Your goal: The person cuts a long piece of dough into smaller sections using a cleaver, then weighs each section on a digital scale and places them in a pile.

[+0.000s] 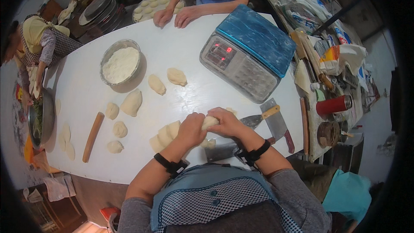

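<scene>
Between my left hand [193, 128] and my right hand [226, 123] is a piece of dough [209, 122], gripped by the fingers of both. Thick cut dough pieces [164, 135] lie side by side just left of my left hand, and small dough bits [208, 143] are below the hands. Under my right forearm lies a broad metal blade [220, 151], partly hidden. A scraper with a wooden handle [270, 112] rests by a cleaver [275, 123] to the right. Several dough lumps [131, 103] are spread on the white table to the left, near a wooden rolling pin [93, 137].
A metal bowl of flour [120, 64] and a digital scale with a blue pan [255, 38] stand on the white table [81, 103]. Across it rest a co-worker's hands [178, 16]. Another person at the left reaches into a metal bowl of greens [40, 119].
</scene>
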The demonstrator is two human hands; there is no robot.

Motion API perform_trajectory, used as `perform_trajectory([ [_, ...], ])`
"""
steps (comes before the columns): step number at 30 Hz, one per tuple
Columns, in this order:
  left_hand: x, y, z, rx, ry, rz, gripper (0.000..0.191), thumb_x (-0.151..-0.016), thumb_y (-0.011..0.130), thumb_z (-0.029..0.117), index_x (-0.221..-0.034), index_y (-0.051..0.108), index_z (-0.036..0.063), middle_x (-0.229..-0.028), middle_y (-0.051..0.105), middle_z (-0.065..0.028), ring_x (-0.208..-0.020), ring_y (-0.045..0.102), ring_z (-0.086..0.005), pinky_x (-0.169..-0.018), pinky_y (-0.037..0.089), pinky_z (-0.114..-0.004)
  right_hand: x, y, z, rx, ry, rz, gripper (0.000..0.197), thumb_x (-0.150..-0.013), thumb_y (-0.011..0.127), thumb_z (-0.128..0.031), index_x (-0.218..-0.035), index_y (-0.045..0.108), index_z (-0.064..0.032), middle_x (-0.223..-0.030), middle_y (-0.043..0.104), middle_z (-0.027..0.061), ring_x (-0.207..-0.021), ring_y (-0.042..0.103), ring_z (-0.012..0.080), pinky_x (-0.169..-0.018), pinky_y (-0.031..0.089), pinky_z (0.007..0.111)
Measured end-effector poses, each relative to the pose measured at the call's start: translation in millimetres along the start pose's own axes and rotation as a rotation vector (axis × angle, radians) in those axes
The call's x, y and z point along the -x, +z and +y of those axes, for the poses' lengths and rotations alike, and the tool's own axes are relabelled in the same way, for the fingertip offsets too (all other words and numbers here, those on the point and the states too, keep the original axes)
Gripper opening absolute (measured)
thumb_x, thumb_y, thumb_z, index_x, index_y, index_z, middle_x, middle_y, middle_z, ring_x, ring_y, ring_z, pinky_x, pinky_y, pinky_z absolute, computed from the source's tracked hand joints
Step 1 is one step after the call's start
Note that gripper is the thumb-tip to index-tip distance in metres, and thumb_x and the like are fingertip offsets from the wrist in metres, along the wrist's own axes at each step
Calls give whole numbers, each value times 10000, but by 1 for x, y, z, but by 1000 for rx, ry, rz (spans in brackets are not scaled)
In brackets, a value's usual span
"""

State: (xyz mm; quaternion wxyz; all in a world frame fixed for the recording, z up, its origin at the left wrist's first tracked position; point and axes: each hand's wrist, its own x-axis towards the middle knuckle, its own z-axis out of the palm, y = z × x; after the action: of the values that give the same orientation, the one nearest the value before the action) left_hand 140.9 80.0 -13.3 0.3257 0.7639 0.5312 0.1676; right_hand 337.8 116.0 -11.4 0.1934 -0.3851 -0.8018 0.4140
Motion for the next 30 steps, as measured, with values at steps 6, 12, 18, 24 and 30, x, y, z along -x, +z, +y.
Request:
perform_trajectory([
  [6,-9,7,15,-146,173,273,455,-687,736,216,-1050,543,18,-938,590,-188,-921,560,-363,-779,455,-462,6,14,-11,-203,173,131,392,-756,718,-168,-1110,621,-29,-974,622,178,-920,609,339,-810,483,384],
  [12,-15,18,13,-191,-25,35,356,-659,729,219,-913,551,44,-873,602,-141,-863,578,-331,-767,420,-500,9,10,-16,-109,147,140,307,-782,670,-174,-1042,648,-13,-950,639,175,-880,631,300,-785,496,364],
  [18,-16,24,19,-354,-1,88,194,-702,678,174,-831,565,84,-828,576,-102,-817,575,-280,-794,395,-411,11,10,-20,-143,268,183,226,-777,668,-114,-979,650,-13,-897,650,126,-788,629,238,-738,493,331],
  [24,-20,-1,21,-423,-138,1,598,-735,716,247,-1248,505,23,-997,615,-137,-959,593,-288,-892,396,-469,30,-21,-48,-709,340,-57,199,-825,695,-173,-983,656,-58,-915,654,91,-802,627,193,-715,496,304],
  [30,14,-48,20,-37,-19,-55,834,-704,795,315,-1406,419,70,-1353,484,-209,-1282,444,-340,-1094,317,-445,36,-29,-18,440,-94,-215,368,-768,717,-322,-1033,661,-73,-1150,608,170,-1014,570,365,-889,427,475],
])
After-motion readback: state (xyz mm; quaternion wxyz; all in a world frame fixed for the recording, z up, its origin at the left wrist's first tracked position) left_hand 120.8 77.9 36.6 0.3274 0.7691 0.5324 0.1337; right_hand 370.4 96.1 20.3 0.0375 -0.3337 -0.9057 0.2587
